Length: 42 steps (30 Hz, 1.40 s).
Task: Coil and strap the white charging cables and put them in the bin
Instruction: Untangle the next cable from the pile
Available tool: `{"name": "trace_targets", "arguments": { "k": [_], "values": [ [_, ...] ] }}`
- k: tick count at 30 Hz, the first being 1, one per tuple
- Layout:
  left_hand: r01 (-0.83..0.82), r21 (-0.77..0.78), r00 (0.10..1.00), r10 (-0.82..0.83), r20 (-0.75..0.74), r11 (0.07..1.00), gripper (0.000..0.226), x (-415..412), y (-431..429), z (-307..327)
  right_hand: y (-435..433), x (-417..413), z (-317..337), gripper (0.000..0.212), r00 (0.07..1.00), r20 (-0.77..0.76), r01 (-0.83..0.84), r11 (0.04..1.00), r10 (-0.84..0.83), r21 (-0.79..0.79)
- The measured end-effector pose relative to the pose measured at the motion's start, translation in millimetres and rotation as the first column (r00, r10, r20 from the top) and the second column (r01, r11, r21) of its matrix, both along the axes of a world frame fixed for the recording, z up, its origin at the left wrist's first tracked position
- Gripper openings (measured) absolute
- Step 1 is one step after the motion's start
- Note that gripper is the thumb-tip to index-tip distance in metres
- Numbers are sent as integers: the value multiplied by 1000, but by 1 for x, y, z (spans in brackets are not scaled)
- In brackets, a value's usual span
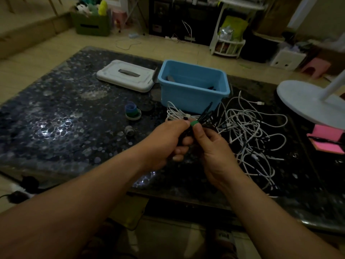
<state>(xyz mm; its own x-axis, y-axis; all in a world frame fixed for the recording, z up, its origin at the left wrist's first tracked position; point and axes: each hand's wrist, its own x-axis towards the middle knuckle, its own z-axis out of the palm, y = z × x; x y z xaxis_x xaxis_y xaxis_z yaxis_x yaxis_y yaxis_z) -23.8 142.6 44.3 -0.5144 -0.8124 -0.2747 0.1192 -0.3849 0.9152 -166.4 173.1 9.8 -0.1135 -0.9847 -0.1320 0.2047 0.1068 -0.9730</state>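
White cables (249,128) — loosely tangled; left hand (164,144), right hand (214,148) grip straps (206,115).

Inside the blue plastic bin (188,94), dark objects (170,78) lie too dim to identify; the right edge cuts the round white stand base (306,103) and pink paper pad (326,141); the left hand (164,144) and right hand (214,146) cover the lower part of the green-banded bundle of black straps (206,116).

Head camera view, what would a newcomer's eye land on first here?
At the centre, the left hand and right hand meet, gripping a bundle of black straps bound by a green band. Just behind stands the open blue bin, and to its right a tangle of white cables sprawls over the dark table.
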Motion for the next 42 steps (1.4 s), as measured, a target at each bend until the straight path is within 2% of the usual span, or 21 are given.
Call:
{"name": "trace_targets", "arguments": {
  "k": [3,5,7,9,11,14,17,19,22,23,24,25,26,27,28,30,32,34,35,38,42],
  "values": [
    [-45,84,999,44,17,995,30,-5,2,-5,0,4,2,27,996,92,5,999,-8,38],
    [-90,9,990,89,110,996,38,-9,6,-10,-2,4,2,33,996,50,74,996,-76,51],
    [-109,-19,985,111,132,994,42,-14,10,-16,-4,1,2,41,992,10,122,991,-123,60],
    [-113,45,992,110,63,993,39,-17,13,-21,-3,0,0,43,993,-9,119,989,-119,90],
    [-122,185,991,131,-37,975,32,-17,13,-21,2,3,2,38,997,30,65,992,-68,110],
    [-82,374,980,144,-140,924,31,-14,15,-19,7,7,-1,33,987,161,-23,991,2,129],
    [-9,465,974,113,-196,885,39,-9,12,-20,4,-1,-6,38,960,277,-71,990,35,124],
    [36,443,987,38,-157,896,44,-7,12,-20,4,-5,-6,37,962,269,-91,988,54,127],
    [-52,277,994,22,110,959,50,-11,13,-22,2,-6,-4,27,977,212,-39,989,8,144],
    [-103,181,980,68,189,978,46,-12,12,-25,1,-7,-2,25,991,133,13,991,-32,137],
    [-135,29,952,121,283,990,42,-11,10,-28,0,-9,-1,26,995,-72,73,990,-64,119],
    [-122,-140,917,165,362,983,41,-8,7,-29,-3,-12,-2,29,925,-373,108,991,-71,80],
    [-95,-250,894,193,405,964,41,-4,4,-27,-4,-14,-3,30,764,-643,97,995,-56,28],
    [-85,-298,882,211,422,951,40,-1,2,-27,-4,-13,-5,29,616,-787,44,999,-33,-7],
    [-95,-297,889,216,404,950,37,3,-1,-26,-2,-10,-7,28,535,-845,-21,999,-11,-26],
    [-164,-233,913,237,331,959,29,7,-7,-27,1,-2,-15,23,501,-865,-131,989,9,-66],
    [-246,-172,912,288,291,954,28,10,-11,-30,0,3,-21,13,544,-839,-187,978,22,-95],
    [-312,-90,909,325,262,946,26,12,-16,-34,-6,1,-23,17,553,-833,-202,973,17,-113],
    [-333,-61,907,338,251,941,25,12,-17,-35,-11,-1,-25,21,513,-858,-188,974,-8,-122],
    [-433,-100,852,443,277,896,12,17,-25,-36,-29,-5,-30,25,258,-959,-138,979,-114,-153],
    [-564,-124,782,576,240,817,21,26,-35,-26,-66,3,-32,21,-64,-966,-282,933,-252,-225]
  ]
}}
